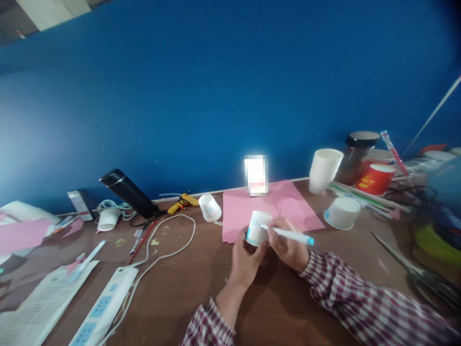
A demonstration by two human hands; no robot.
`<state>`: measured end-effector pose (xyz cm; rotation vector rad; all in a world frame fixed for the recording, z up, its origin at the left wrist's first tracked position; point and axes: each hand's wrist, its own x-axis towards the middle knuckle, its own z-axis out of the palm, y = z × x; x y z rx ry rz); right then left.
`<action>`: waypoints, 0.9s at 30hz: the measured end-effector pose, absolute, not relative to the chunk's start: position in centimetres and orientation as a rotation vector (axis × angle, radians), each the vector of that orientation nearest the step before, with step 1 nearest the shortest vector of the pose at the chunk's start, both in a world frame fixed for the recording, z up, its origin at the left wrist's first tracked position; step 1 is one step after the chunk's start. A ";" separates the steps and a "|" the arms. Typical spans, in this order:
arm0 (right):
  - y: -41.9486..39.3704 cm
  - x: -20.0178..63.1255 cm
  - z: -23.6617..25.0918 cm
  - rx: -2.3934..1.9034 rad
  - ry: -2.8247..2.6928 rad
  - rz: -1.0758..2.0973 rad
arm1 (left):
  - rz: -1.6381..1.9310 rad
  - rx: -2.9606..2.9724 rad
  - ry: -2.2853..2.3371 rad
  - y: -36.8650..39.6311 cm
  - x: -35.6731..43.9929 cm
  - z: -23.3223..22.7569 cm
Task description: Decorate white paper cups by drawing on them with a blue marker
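Observation:
My left hand (pixel 245 262) is closed around the lower part of a white paper cup (pixel 260 226), tilted slightly, with light blue lines drawn on its side. In my right hand (pixel 288 245) is a white marker (pixel 290 234) with a light blue end. Its tip meets the cup's side or is very close to it. Both hands are above the brown table, just in front of pink paper sheets (pixel 237 211). A bright phone-like screen (pixel 256 175), blurred out, stands at the back of the paper.
Paper cups stand nearby: a small one (pixel 210 207), an upturned one (pixel 342 213), tall stacked ones (pixel 325 170) and a red one (pixel 375 179). Scissors (pixel 414 271) lie right. Leftward are a power strip (pixel 104 305) with its cable, a black bottle (pixel 127 192) and a yellow tool (pixel 183 203).

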<state>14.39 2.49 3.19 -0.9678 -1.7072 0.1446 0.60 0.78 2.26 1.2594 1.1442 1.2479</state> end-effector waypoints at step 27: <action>2.3 14.2 3.1 -0.992 -1.718 0.191 | 1.243 1.296 1.142 0.7 0.6 2.1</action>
